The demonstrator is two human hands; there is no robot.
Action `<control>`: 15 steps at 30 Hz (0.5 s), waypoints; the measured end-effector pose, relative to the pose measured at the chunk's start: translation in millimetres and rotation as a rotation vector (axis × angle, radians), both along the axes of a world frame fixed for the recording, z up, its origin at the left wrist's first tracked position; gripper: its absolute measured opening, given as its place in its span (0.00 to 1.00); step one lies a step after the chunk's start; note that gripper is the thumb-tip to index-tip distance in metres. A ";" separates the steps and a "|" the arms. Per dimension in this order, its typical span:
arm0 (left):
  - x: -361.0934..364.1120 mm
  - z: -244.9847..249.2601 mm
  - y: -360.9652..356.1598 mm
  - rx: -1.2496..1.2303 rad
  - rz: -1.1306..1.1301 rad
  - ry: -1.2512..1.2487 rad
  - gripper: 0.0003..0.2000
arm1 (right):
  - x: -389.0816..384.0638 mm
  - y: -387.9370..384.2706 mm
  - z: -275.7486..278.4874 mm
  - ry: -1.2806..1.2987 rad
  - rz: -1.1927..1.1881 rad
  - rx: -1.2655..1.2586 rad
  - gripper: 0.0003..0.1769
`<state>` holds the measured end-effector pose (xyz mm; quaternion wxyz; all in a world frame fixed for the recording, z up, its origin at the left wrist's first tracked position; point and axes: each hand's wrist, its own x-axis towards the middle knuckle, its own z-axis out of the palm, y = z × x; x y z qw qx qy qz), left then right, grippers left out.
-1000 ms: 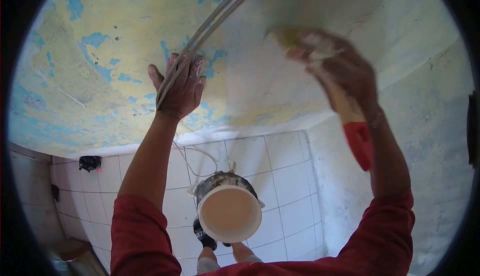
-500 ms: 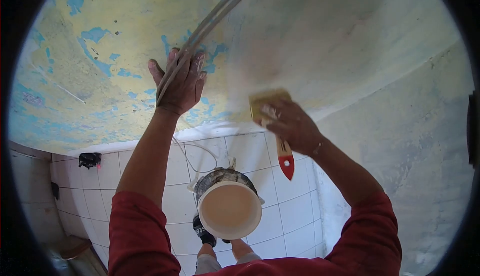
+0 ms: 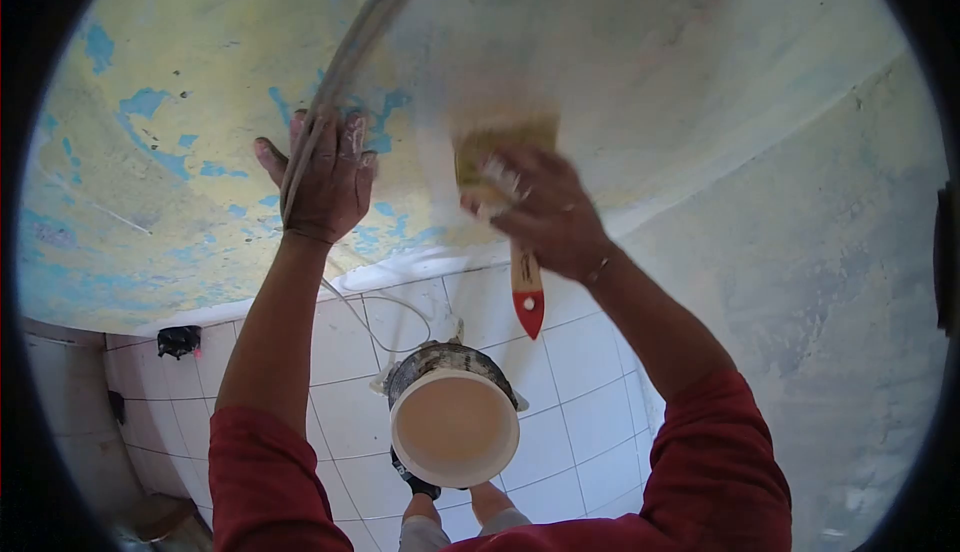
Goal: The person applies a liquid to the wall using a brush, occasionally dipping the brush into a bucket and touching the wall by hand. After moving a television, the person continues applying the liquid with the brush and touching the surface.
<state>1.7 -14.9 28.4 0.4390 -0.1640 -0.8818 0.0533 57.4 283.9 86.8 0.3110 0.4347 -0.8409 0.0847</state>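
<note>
My left hand (image 3: 325,177) lies spread against the patchy yellow and blue wall (image 3: 220,62), with a grey cable (image 3: 365,27) running across its back. My right hand (image 3: 540,207) is wrapped round a wide paintbrush (image 3: 527,287) whose wooden handle ends in a red tip pointing down. The bristles, blurred by motion, touch the wall where the coating looks pale and greyish. Below my hands, a white bucket (image 3: 455,427) of pale liquid sits on a dark, paint-stained support.
White floor tiles (image 3: 335,342) spread under the bucket, with my feet just behind it. A black plastic bag (image 3: 179,341) lies by the wall base at left. Thin cable loops onto the floor. A grey side wall (image 3: 780,352) stands at right.
My right hand and the brush have moved up and left along the wall. My left hand appears further left in the view, still flat on the wall; the view itself has shifted slightly.
</note>
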 end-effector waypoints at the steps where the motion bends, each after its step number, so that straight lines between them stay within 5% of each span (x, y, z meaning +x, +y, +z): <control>1: 1.5 -0.5 -0.2 -0.011 -0.002 0.019 0.26 | 13.1 6.8 -17.5 -0.008 -0.009 -0.002 0.12; 3: -1.3 -0.7 -1.9 -0.018 -0.023 0.050 0.26 | 30.0 23.4 -32.3 -0.278 0.037 0.134 0.12; 6: 1.8 2.7 1.7 -0.019 0.003 0.018 0.26 | 39.3 47.2 -0.6 -0.154 0.058 0.136 0.14; 8: 7.6 12.0 3.8 -0.030 0.072 -0.091 0.27 | 34.5 45.7 50.8 -0.324 -0.054 -0.126 0.17; 10: 5.7 9.5 0.1 -0.045 0.035 -0.066 0.27 | 13.6 60.0 97.4 0.099 0.035 -0.224 0.14; 12: 2.6 9.9 -0.5 -0.038 -0.031 0.010 0.28 | -23.1 83.2 108.0 -0.056 0.138 -0.620 0.07; 13: 3.3 10.5 -0.1 -0.047 -0.030 0.000 0.28 | -30.0 44.8 145.7 -0.380 0.865 -0.938 0.25; 15: 3.1 11.4 0.4 -0.115 0.042 0.072 0.29 | -64.4 55.2 155.2 0.587 0.566 -0.082 0.27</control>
